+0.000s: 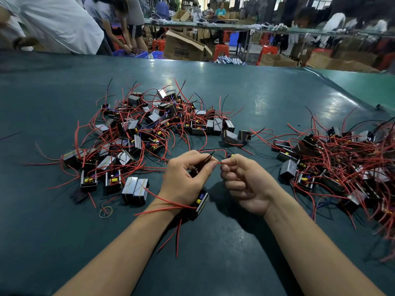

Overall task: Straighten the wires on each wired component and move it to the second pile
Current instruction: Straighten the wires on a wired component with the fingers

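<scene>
My left hand (188, 178) pinches red and black wires between thumb and fingers. My right hand (241, 180) pinches the same red wire (219, 162) right beside it, and a small blue and yellow part shows above its fingers. A black wired component (202, 201) lies under my left wrist, its red wires trailing across my forearm. A large pile of black components with red wires (149, 129) spreads across the table ahead on the left. Another pile (333, 167) lies at the right.
The dark green table (235, 92) stretches ahead to its far edge. A rubber band (105, 211) lies near the left pile. A person in white leans on the far left edge. Cardboard boxes, red stools and other workers fill the background.
</scene>
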